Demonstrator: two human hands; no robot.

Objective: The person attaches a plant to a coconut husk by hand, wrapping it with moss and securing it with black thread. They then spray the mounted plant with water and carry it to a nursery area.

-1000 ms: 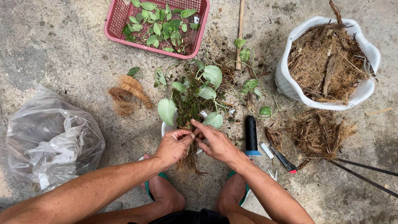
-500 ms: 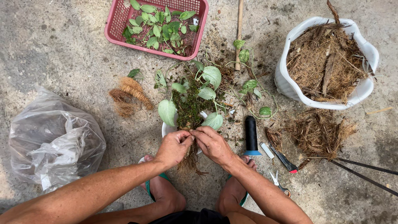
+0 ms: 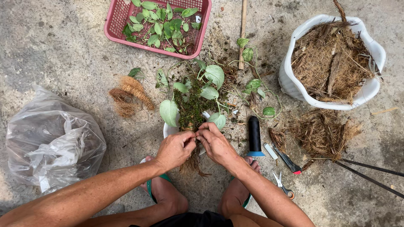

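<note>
Fingers [image 3: 197,135] of the left hand [image 3: 174,149] and right hand [image 3: 215,143], barely shifted from a moment ago, stay pinched together on the base of a moss-wrapped leafy plant bundle [image 3: 191,105] over a white pot [image 3: 169,130] on the concrete floor [image 3: 54,54], black thread spool [image 3: 254,135] just right, plastic bag [image 3: 50,143] well left.

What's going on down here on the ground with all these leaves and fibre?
A person is crouched on the concrete, both hands at the base of a mossy plant bundle with green leaves. The left hand and right hand pinch it together where brown roots hang down. Beside them lie a black thread spool, small scissors, a white tub of brown fibre, a pink basket of cuttings and a plastic bag.
</note>
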